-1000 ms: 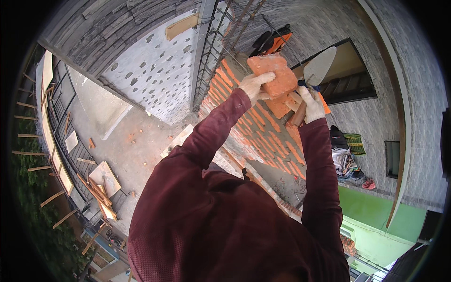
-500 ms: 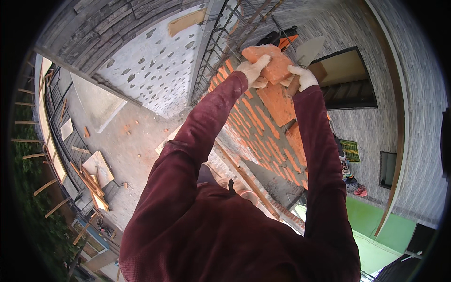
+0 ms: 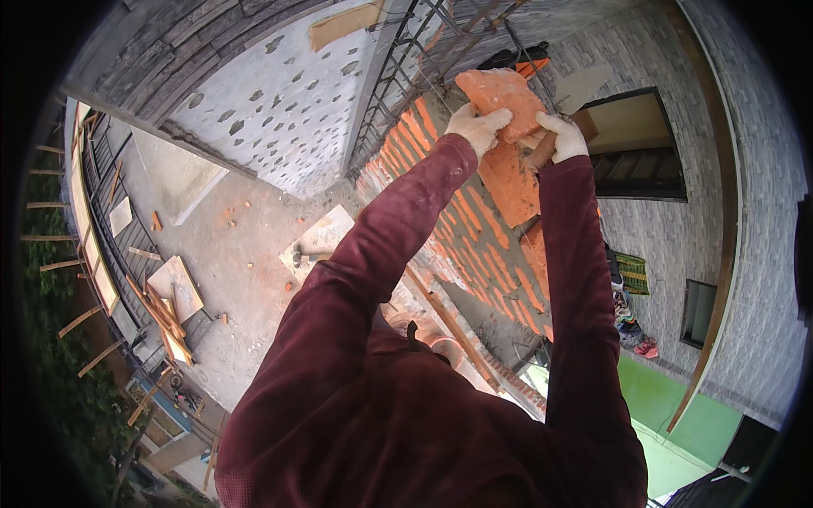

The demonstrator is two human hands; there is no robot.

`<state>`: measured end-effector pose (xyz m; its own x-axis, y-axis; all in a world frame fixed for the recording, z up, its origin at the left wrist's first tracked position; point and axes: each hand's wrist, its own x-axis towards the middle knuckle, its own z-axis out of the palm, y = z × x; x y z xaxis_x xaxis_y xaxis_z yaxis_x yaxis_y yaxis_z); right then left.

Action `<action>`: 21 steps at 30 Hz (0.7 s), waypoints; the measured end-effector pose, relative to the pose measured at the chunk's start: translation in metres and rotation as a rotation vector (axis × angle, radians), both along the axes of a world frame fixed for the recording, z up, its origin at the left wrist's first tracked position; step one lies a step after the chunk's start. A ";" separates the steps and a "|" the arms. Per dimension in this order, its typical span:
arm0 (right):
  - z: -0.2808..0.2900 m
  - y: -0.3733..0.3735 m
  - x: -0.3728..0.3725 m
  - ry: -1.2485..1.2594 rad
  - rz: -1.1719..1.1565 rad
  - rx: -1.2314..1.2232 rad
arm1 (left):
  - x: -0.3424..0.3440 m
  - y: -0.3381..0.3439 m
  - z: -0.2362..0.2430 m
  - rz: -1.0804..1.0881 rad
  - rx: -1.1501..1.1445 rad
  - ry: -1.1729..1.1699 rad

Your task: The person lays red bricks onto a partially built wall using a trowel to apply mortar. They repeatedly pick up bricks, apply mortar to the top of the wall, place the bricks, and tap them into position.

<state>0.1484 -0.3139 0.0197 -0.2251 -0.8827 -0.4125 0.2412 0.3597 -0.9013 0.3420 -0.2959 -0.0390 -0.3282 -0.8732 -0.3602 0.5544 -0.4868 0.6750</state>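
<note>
My gloved left hand [image 3: 478, 129] is closed on an orange brick [image 3: 506, 95], its thumb across the near face. The brick is held out at arm's length, tilted, above the top of a brick wall [image 3: 474, 229] with grey mortar joints. Beside it, my gloved right hand [image 3: 567, 138] grips a trowel [image 3: 584, 86] by its wooden handle; the grey blade points up and away. The right fingertips are close to the brick's edge, and I cannot tell if they touch it. Below my hands, more orange brick [image 3: 508, 182] shows along the wall top.
Steel rebar [image 3: 396, 72] rises beyond the wall's far end, next to a pitted white wall [image 3: 271, 110]. To the right is a grey-tiled wall with a window opening [image 3: 635, 144]. Far below on the left lie a board with a hammer [image 3: 296, 256] and scattered timber [image 3: 161, 317].
Both hands have shifted slightly right in the picture with the brick and trowel. The view has moved a little, and the board with the hammer now shows beside my left arm.
</note>
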 end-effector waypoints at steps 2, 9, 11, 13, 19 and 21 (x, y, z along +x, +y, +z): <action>0.006 -0.003 -0.003 0.049 -0.033 -0.043 | -0.004 -0.005 0.011 -0.011 -0.016 -0.004; 0.002 -0.015 0.017 0.101 0.089 -0.044 | -0.002 -0.011 0.003 0.033 0.187 0.073; -0.012 -0.021 0.011 0.101 0.137 -0.013 | -0.004 -0.018 0.002 0.016 0.282 0.042; -0.019 -0.028 0.012 0.097 0.154 0.004 | -0.004 -0.024 -0.001 0.057 0.254 0.063; -0.030 -0.050 0.013 0.043 0.226 0.042 | -0.014 -0.059 -0.027 0.056 0.154 0.068; -0.037 -0.054 0.008 -0.024 0.252 0.049 | -0.021 -0.067 -0.024 0.090 0.207 0.077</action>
<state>0.1562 -0.3678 -0.0172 0.0095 -0.8883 -0.4592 0.1599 0.4547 -0.8762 0.3212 -0.3626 -0.0629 -0.2854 -0.8102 -0.5119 0.6480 -0.5567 0.5198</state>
